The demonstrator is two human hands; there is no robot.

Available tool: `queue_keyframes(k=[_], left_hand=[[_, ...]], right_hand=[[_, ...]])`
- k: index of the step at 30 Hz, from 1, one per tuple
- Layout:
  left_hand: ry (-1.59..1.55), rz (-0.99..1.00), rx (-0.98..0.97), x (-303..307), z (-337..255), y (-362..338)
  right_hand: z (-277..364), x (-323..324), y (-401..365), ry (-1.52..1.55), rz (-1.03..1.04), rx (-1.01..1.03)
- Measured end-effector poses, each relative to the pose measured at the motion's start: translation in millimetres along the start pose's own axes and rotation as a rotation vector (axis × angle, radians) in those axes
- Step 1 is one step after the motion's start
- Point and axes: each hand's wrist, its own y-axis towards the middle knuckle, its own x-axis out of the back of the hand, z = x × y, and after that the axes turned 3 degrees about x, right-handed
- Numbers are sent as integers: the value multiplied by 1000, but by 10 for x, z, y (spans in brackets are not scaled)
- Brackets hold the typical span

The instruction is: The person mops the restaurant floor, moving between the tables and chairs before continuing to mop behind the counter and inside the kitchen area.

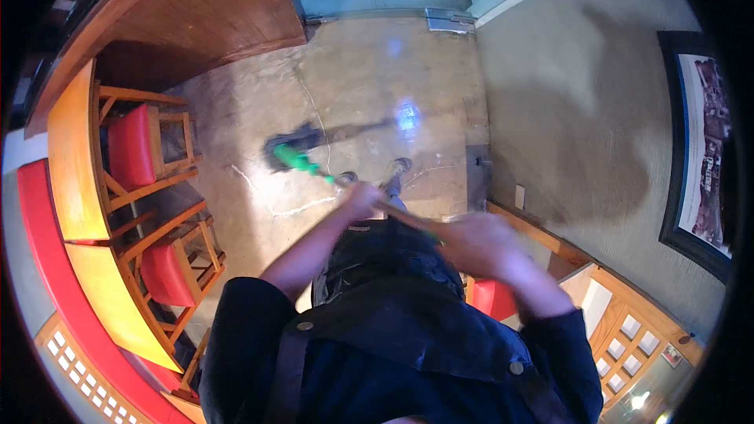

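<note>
A broom with a green head [292, 159] and dark bristles reaches down to the floor ahead of my feet, slightly to the left. Its wooden handle [404, 217] runs back toward my waist. My left hand [363, 200] is closed around the handle at its lower part, in front of my apron. Higher up, near the handle's end, my right hand [477, 239] wraps round it, a little blurred by motion. My shoes [400, 165] show just beyond the hands.
Wooden tables [78, 165] with red-seated chairs [132, 145] line the left side, beside a red bench [47, 212]. A wood-panelled counter [196, 16] stands at the back left. On the right is a grey wall [550, 110] with a framed picture [703, 149]. The concrete floor [377, 71] has cracks.
</note>
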Motion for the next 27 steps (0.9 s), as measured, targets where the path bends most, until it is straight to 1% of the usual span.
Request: queue_keyframes(k=[1, 2, 3, 4, 5, 6, 7, 8, 9, 10, 11, 12, 13, 14, 15, 16, 17, 18, 19, 20, 21, 22, 23, 24, 25, 26, 27], left_hand=[[-45, 112, 240, 181, 230, -333], [216, 184, 413, -1, 711, -648], [298, 254, 514, 55, 1019, -922], [257, 347, 746, 21, 1365, -1176], [601, 315, 659, -223, 1824, -1450], [290, 177, 1159, 48, 1559, -1430], [451, 240, 1049, 185, 1326, -1398], [605, 303, 932, 187, 1138, -1343], [557, 408, 822, -44, 1130, -1190], [512, 511, 705, -315, 1135, -1012], [469, 282, 676, -556, 869, -832], [414, 133, 629, -900, 686, -557], [156, -2, 644, -1050, 228, -236], [-55, 138, 772, -1070, -315, 157], [-307, -96, 450, -1765, -465, 423], [-140, -27, 492, -1200, -1414, 708], [-181, 37, 127, -1100, -1842, 963], [-383, -95, -23, -1166, -2288, 1174], [-395, -305, -119, -1368, -2614, 1424], [-487, -402, -199, -1387, -2875, 1616], [-540, -265, -203, -1281, -3065, 1791], [-588, -128, -208, -1173, -3153, 1934], [-585, -123, -218, -1164, -3122, 2039], [-613, -147, -236, -1190, -3065, 2141], [-645, -171, -251, -1227, -3005, 2213], [-647, -168, -254, -1233, -2878, 2205], [-499, -16, -254, -1317, -2660, 2160]], right_hand=[[290, -104, 330, 109, -3, 70], [475, -546, 858, 9, -25, 53], [768, -486, 1061, 76, -16, 101], [950, -652, 1348, 97, -89, 210], [1132, -838, 1582, 55, -122, 233], [1216, -954, 1694, 14, -158, 254], [1153, -981, 1664, 9, -157, 253], [1014, -994, 1581, 37, -160, 227], [838, -1004, 1462, 65, -162, 200], [583, -996, 1266, 94, -84, 136], [234, -1145, 1085, 162, -107, 130], [-104, -1229, 841, 164, -119, 77], [-329, -1119, 412, 142, -68, -56], [-670, -1216, 22, 155, -112, -135], [-909, -1209, -427, 120, -144, -285], [-998, -1017, -916, 51, -100, -407], [-1113, -965, -1331, 78, -195, -513], [-1222, -940, -1702, 72, -260, -604], [-1166, -838, -1935, -56, -318, -713], [-1119, -794, -2095, -186, -373, -820], [-1105, -795, -2113, -179, -371, -830], [-1079, -754, -2064, -218, -485, -880], [-1045, -710, -1992, -261, -600, -928], [-1021, -746, -1825, -322, -656, -904], [-1029, -849, -1627, -388, -700, -808], [-1046, -928, -1388, -320, -567, -860], [-857, -913, -1229, -306, -448, -783]])
